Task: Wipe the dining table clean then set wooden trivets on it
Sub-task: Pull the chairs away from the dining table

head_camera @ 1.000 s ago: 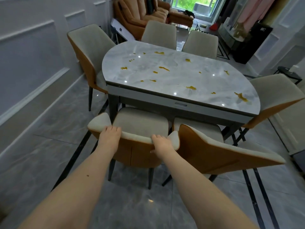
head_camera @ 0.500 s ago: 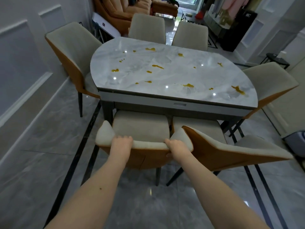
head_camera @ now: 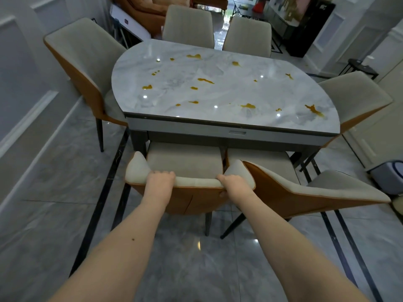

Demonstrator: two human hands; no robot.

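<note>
My left hand (head_camera: 160, 182) and right hand (head_camera: 234, 185) both grip the beige, orange-backed chair's (head_camera: 185, 165) top edge; ahead, the grey marble dining table (head_camera: 218, 94) carries amber, perhaps sauce, spills (head_camera: 314, 110).

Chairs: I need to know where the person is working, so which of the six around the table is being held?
The near-side chair on the left: left hand and right hand both grip its backrest top. The other five stand untouched.
</note>
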